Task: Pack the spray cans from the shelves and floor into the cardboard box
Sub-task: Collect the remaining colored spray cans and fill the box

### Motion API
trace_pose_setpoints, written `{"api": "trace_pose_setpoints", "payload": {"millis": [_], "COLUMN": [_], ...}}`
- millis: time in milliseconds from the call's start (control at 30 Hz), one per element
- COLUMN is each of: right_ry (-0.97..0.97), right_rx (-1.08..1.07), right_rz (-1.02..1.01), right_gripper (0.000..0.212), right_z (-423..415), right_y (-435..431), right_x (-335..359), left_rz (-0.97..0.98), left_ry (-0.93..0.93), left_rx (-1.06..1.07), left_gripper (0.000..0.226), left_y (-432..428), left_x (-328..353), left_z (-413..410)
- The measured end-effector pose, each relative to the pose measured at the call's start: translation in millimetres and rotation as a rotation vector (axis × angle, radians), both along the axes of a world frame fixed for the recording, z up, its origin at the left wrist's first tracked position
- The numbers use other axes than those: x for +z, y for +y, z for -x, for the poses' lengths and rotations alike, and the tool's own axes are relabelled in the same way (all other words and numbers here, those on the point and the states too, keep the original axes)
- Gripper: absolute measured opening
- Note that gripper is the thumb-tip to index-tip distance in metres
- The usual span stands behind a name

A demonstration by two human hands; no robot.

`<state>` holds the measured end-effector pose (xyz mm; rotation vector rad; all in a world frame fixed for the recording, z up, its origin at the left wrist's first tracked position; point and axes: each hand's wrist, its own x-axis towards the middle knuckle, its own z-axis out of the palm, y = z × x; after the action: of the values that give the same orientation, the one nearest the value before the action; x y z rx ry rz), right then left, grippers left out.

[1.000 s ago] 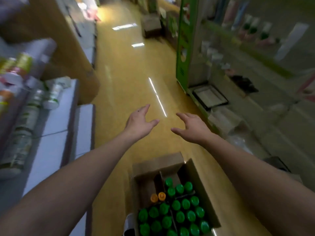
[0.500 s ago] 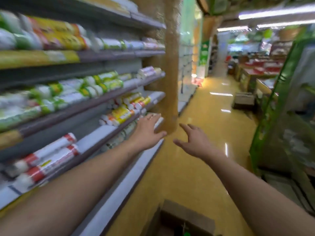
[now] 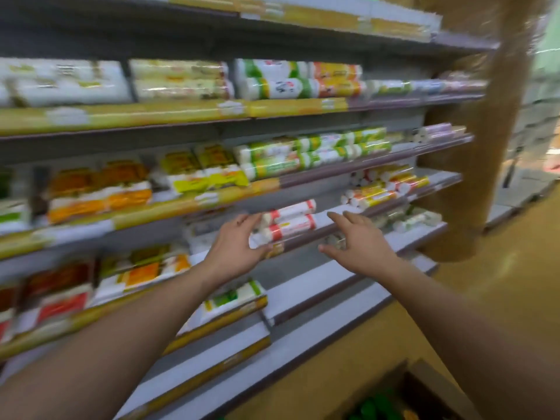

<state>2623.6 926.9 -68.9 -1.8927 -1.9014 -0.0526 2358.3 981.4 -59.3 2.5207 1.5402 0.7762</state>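
Both my arms reach toward the shop shelves. My left hand (image 3: 235,248) is open, its fingers spread right next to red-and-white rolls (image 3: 288,222) lying on a grey shelf (image 3: 348,228); the blur hides whether it touches them. My right hand (image 3: 356,242) is open too, fingers apart, in front of the same shelf's edge and holding nothing. The cardboard box (image 3: 424,377) shows only at the bottom edge, with green can caps (image 3: 374,404) inside it. No spray can is clearly recognisable on the shelves through the motion blur.
Several shelf levels (image 3: 181,116) hold blurred packs and rolls in white, yellow, orange and green. A rough brown pillar (image 3: 472,147) stands at the shelf's right end. Yellow floor (image 3: 500,298) runs along the lower right.
The view has swung from the box and aisle floor up and left to the shelves. Both open hands have moved up to the shelf with the red-and-white rolls.
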Motion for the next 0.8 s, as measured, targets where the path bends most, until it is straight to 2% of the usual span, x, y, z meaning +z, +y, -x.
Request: {"api": "trace_pose_setpoints", "payload": {"millis": [100, 400, 500, 667, 800], "right_ry": [-0.005, -0.081, -0.118, -0.126, -0.045], "right_rx": [0.121, 0.522, 0.630, 0.858, 1.002], "right_rz": [0.047, 0.072, 0.062, 0.032, 0.044], "right_gripper": [0.082, 0.084, 0.084, 0.082, 0.083], "right_z": [77, 310, 386, 500, 580], "right_y": [-18, -43, -50, -53, -43], "right_x": [-2, -4, 5, 5, -8], "left_rz": [0.024, 0.015, 0.016, -0.039, -0.006], "left_ry": [0.006, 0.031, 0.022, -0.014, -0.041], "left_rx": [0.151, 0.514, 0.655, 0.874, 1.038], "left_gripper": [0.078, 0.077, 0.078, 0.094, 0.078], "left_y": [-46, -175, -215, -264, -284], "left_x": [-2, -3, 2, -3, -10], "left_z": [82, 296, 355, 447, 500]}}
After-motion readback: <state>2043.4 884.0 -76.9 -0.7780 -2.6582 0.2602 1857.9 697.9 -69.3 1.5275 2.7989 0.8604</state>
